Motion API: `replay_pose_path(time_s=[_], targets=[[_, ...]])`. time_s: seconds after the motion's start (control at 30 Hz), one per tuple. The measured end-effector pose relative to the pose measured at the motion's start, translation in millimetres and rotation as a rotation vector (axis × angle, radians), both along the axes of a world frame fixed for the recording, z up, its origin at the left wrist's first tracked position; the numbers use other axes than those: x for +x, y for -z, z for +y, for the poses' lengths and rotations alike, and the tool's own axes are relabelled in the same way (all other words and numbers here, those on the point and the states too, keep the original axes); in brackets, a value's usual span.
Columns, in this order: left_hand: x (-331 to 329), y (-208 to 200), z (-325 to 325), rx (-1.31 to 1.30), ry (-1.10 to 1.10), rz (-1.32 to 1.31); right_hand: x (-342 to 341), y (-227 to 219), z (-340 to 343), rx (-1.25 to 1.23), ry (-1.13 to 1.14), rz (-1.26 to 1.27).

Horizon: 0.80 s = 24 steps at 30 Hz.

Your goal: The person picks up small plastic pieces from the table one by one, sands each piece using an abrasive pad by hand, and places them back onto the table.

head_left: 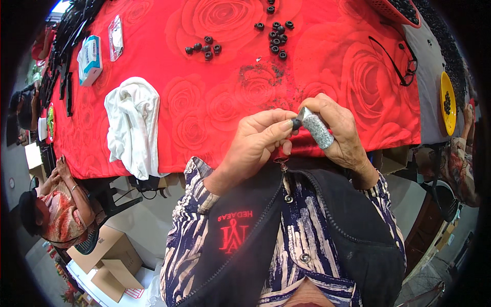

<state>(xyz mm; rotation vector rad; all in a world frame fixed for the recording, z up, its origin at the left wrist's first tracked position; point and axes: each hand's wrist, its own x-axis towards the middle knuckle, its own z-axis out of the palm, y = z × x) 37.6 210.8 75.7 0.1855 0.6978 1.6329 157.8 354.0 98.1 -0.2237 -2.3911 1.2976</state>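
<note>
Near the table's front edge, my left hand [254, 142] pinches a small round black part [296, 124] between thumb and fingers. My right hand [341, 128] grips a short-bladed knife by its thick, grey speckled handle [318, 132]. The blade meets the black part, or lies very close to it; the fingers partly hide the contact. Beyond my hands, dark shavings [262, 74] lie scattered over the red rose-patterned tablecloth [179, 100]. Farther off are two loose groups of similar black parts, a smaller group [208, 48] on the left and a larger one [279, 38] on the right.
A crumpled white cloth [134, 123], a tissue pack [90, 60] and a clear packet [116, 38] lie left. Eyeglasses [406, 77], a red basket [396, 9] and a yellow plate [448, 105] are at right. People sit at both sides; a cardboard box [110, 256] stands lower left.
</note>
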Motion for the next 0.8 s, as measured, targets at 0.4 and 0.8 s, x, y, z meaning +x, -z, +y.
replay_pose_path(time_s=[0.4,0.8], targets=[[0.2,1.3,0.8,-0.05,-0.003,0.012,-0.4,0.7,4.7,0.005,-0.036,-0.042],[-1.5,3.6,3.0,-0.075,-0.002,-0.005,-3.0,3.6,8.4,0.007,-0.049,-0.051]])
